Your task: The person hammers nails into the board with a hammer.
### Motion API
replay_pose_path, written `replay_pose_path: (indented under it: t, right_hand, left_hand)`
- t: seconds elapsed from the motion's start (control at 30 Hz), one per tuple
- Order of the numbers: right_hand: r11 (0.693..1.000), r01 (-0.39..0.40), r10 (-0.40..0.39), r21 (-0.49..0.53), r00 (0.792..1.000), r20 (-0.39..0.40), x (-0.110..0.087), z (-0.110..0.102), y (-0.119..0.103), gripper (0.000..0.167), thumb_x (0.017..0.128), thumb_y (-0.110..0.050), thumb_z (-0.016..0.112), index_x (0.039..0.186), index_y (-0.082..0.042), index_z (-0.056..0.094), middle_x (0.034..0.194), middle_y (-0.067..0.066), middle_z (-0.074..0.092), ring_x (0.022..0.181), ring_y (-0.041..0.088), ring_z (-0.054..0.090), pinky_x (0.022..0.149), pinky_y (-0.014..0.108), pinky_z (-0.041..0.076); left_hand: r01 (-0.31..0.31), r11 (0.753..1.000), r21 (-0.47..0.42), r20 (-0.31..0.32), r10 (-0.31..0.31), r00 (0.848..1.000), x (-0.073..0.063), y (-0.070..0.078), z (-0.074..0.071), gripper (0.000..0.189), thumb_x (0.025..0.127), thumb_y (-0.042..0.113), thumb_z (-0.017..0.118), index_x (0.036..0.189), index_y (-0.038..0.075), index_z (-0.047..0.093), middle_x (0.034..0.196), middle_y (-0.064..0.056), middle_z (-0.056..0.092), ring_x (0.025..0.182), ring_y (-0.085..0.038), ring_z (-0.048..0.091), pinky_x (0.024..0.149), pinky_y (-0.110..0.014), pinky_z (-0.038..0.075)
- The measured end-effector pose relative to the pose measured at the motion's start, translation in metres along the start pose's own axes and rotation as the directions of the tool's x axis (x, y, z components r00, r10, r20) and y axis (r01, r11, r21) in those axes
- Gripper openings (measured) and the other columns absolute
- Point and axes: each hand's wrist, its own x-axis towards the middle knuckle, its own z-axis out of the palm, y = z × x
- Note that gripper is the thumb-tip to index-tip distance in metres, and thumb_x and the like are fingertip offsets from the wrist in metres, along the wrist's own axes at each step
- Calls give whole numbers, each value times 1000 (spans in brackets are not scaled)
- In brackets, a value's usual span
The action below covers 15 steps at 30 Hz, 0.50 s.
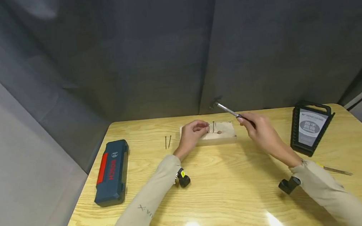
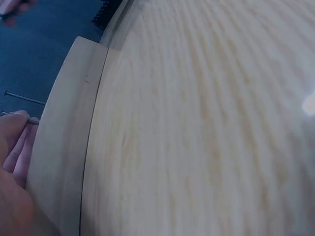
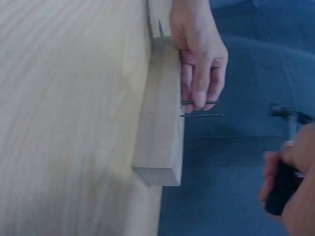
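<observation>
My left hand (image 1: 190, 135) pinches a nail (image 3: 211, 103) upright against the top of a pale wooden block (image 1: 217, 141). Close beside that nail, a second nail (image 1: 213, 126) stands upright in the block. A round brown spot (image 1: 219, 132) shows on the block's top. In my right hand (image 1: 261, 129) I grip a hammer (image 1: 227, 109) by its dark handle. Its head is raised above and behind the block, apart from both nails. The right wrist view shows the hammer head (image 3: 281, 110) somewhat blurred. The held nail's lower end at the wood is partly hidden by fingers.
Two loose nails (image 1: 166, 142) lie left of the block. A blue and red Bosch case (image 1: 110, 176) lies at the table's left. To the right are a black carry case (image 1: 310, 128) and a screwdriver (image 1: 337, 170) partly behind my sleeve. A dark curtain (image 1: 150, 58) hangs behind the table.
</observation>
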Motion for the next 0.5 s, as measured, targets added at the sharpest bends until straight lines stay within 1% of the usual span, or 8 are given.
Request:
replay_pose_path:
  t: [0.07, 0.1, 0.13, 0.2, 0.3, 0.33, 0.4, 0.5]
  right_hand:
    - [999, 42, -42, -3, 997, -70, 0, 1, 0, 13, 102, 2, 63, 109, 8, 73, 84, 13, 66, 62, 14, 45, 52, 20, 34]
    - [998, 59, -60, -13, 995, -74, 0, 3, 1, 13, 102, 3, 64, 110, 8, 73, 84, 14, 66, 62, 14, 45, 52, 20, 34]
    - [996, 76, -78, -38, 995, -57, -1, 6, 2, 13, 101, 3, 65, 110, 9, 73, 83, 13, 66, 62, 12, 45, 51, 19, 34]
    - [991, 101, -101, -88, 995, 3, -5, 10, 2, 13, 100, 4, 67, 109, 10, 73, 81, 13, 65, 61, 10, 44, 50, 20, 35]
    - [985, 107, -95, -137, 991, 93, -10, 14, 2, 13, 99, 2, 68, 108, 9, 74, 79, 10, 64, 61, 8, 43, 49, 21, 36]
    - [985, 102, -89, -141, 991, 97, -11, 14, 2, 13, 100, 2, 68, 109, 9, 74, 80, 10, 64, 61, 9, 43, 49, 23, 36]
    - [988, 80, -70, -131, 994, 79, -11, 13, 1, 13, 101, 1, 66, 109, 7, 73, 80, 9, 63, 62, 10, 43, 50, 24, 37]
    - [990, 76, -68, -119, 995, 68, -9, 13, 2, 13, 101, 1, 66, 110, 7, 73, 81, 10, 62, 63, 11, 42, 51, 24, 37]
  left_hand:
    - [12, 1000, 2, -2, -12, 1000, -1, 0, 1, 16, 97, 3, 75, 112, -3, 74, 111, -18, 76, 99, -28, 76, 86, -24, 63]
    - [14, 1000, 2, -5, -14, 1000, -1, 0, 1, 16, 96, 2, 75, 112, -2, 74, 111, -18, 76, 99, -29, 76, 86, -24, 63]
    - [15, 1000, 2, -9, -15, 1000, -1, 0, 1, 16, 96, 2, 75, 112, -2, 74, 111, -18, 77, 100, -29, 76, 86, -23, 63]
    - [10, 1000, 4, -16, -10, 1000, -1, 0, 2, 17, 96, 2, 75, 112, -3, 75, 111, -18, 77, 100, -29, 76, 86, -23, 63]
    - [-2, 1000, 2, -15, 2, 1000, 0, -1, 2, 17, 95, 1, 76, 111, -4, 75, 110, -19, 77, 99, -29, 77, 86, -24, 63]
    - [-6, 1000, 2, -15, 6, 1000, 0, -2, 3, 17, 95, 1, 76, 110, -4, 75, 110, -19, 77, 99, -30, 77, 86, -24, 63]
    - [-13, 1000, 1, -16, 13, 1000, 1, -3, 3, 16, 94, 1, 76, 110, -4, 75, 109, -19, 77, 98, -30, 77, 85, -24, 64]
    - [-17, 1000, -8, -22, 16, 1000, 1, -5, 2, 16, 94, 0, 77, 109, -4, 75, 108, -19, 78, 97, -29, 77, 85, -24, 64]
